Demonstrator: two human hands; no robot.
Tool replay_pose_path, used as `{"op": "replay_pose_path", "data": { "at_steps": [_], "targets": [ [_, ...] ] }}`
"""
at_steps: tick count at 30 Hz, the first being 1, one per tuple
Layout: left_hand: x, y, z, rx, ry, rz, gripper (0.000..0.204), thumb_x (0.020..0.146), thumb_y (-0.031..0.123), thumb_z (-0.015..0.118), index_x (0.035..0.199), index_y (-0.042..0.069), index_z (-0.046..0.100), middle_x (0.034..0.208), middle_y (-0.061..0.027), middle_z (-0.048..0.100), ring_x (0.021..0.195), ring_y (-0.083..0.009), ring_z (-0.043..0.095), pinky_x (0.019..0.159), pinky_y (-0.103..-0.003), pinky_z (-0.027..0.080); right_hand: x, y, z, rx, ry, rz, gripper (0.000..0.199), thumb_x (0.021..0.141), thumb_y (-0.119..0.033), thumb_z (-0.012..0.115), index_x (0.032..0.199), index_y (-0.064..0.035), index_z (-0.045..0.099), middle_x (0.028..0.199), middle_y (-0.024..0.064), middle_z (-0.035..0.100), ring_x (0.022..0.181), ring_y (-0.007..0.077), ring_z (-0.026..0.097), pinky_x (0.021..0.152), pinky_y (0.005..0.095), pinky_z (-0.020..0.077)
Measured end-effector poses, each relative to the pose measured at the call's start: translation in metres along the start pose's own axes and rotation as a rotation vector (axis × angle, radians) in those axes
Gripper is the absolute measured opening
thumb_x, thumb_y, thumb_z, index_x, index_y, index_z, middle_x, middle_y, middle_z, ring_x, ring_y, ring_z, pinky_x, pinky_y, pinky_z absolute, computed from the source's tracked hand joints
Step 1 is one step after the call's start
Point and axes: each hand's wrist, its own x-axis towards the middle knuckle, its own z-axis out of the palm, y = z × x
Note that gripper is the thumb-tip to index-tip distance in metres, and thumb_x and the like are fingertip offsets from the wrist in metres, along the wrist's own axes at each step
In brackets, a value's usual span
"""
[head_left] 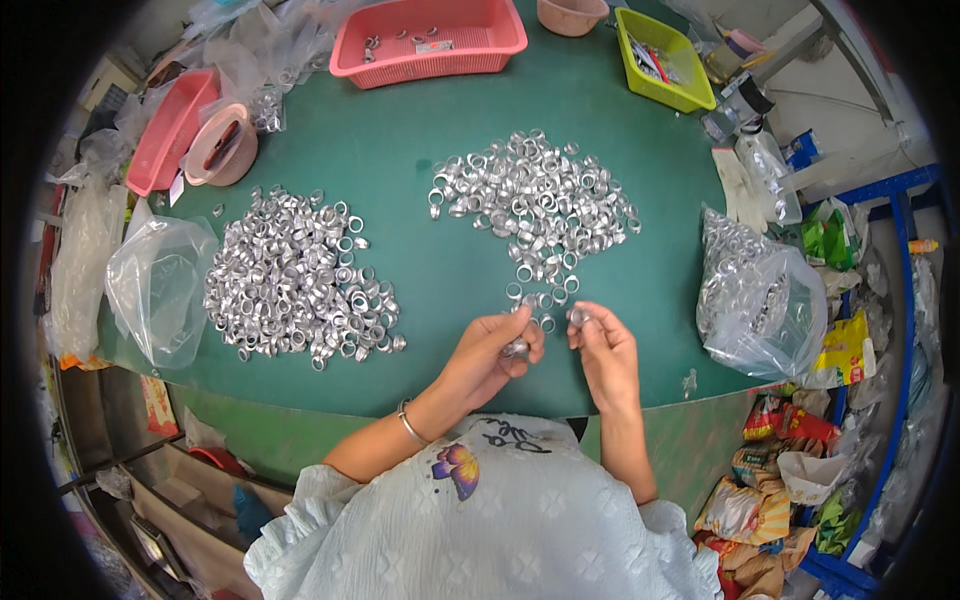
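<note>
Left hand (487, 353) is curling closed around silvery round metal rings (515, 348). Right hand (606, 352) is pinching a single silvery metal ring (578, 317) between thumb and fingertips, presumably leaving its rim viewable. From the hands, a loose ring heap (540, 195) is lying at twelve o'clock, likely for easy reach; a denser ring heap (290, 275) is sitting toward ten, seemingly separated against mixing. Left fingers are hiding the held count; surface detail is staying illegible.

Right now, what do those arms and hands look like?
The left hand and right hand are gloveless. A thin silvery bangle circles the left wrist; none shows on the right. The sleeves are short, loose, pale blue-grey and ruffled, leaving the forearms uncovered.
</note>
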Motion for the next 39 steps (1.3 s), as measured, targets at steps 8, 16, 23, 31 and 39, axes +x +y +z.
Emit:
{"op": "replay_pose_path", "data": {
  "at_steps": [8, 16, 23, 31, 39],
  "targets": [
    [-0.006, 0.006, 0.022, 0.492, 0.053, 0.294, 0.019, 0.083, 0.010, 0.062, 0.101, 0.003, 0.060, 0.071, 0.0008, 0.053, 0.060, -0.0048, 0.046, 0.045, -0.018, 0.032, -0.011, -0.015, 0.020, 0.495, -0.207, 0.106, 0.032, 0.090, -0.015, 0.051, 0.118, 0.0014, 0.048, 0.100, 0.0117, 0.059, 0.085, 0.0158, 0.054, 0.074, 0.0279, 0.0438],
    [-0.006, 0.009, 0.030, 0.899, -0.055, 0.518, 0.031, 0.074, 0.002, 0.069, 0.104, 0.003, 0.062, 0.071, 0.0046, 0.049, 0.061, -0.0016, 0.040, 0.053, -0.017, 0.031, -0.020, -0.013, 0.025, 0.319, -0.134, -0.011, 0.020, 0.089, -0.010, 0.054, 0.104, 0.0026, 0.054, 0.092, 0.0082, 0.062, 0.080, 0.0123, 0.057, 0.073, 0.0235, 0.0444],
    [-0.010, 0.011, 0.033, 0.753, -0.032, 0.313, 0.030, 0.076, 0.003, 0.068, 0.105, 0.004, 0.061, 0.071, 0.0048, 0.049, 0.063, -0.0006, 0.040, 0.054, -0.016, 0.032, -0.021, -0.008, 0.025, 0.178, -0.059, -0.147, 0.020, 0.088, -0.011, 0.056, 0.102, 0.0038, 0.056, 0.088, 0.0062, 0.061, 0.078, 0.0097, 0.055, 0.073, 0.0221, 0.0424],
    [-0.010, 0.017, 0.034, 0.454, -0.089, 0.124, 0.025, 0.083, 0.009, 0.058, 0.107, 0.001, 0.055, 0.076, 0.0001, 0.052, 0.063, -0.0049, 0.044, 0.047, -0.018, 0.032, -0.019, -0.013, 0.023, 0.189, -0.076, -0.100, 0.017, 0.087, -0.009, 0.056, 0.098, 0.0040, 0.057, 0.084, 0.0049, 0.059, 0.076, 0.0091, 0.052, 0.069, 0.0220, 0.0403],
    [-0.003, 0.011, 0.008, -0.275, -0.201, -0.214, 0.029, 0.091, 0.020, 0.046, 0.111, -0.002, 0.049, 0.085, -0.0092, 0.052, 0.070, -0.0112, 0.046, 0.047, -0.020, 0.032, 0.034, -0.003, -0.007, -1.031, 0.110, -0.598, 0.024, 0.076, -0.001, 0.061, 0.099, -0.0064, 0.062, 0.095, 0.0068, 0.058, 0.084, 0.0195, 0.052, 0.072, 0.0302, 0.0386]
  ]
}}
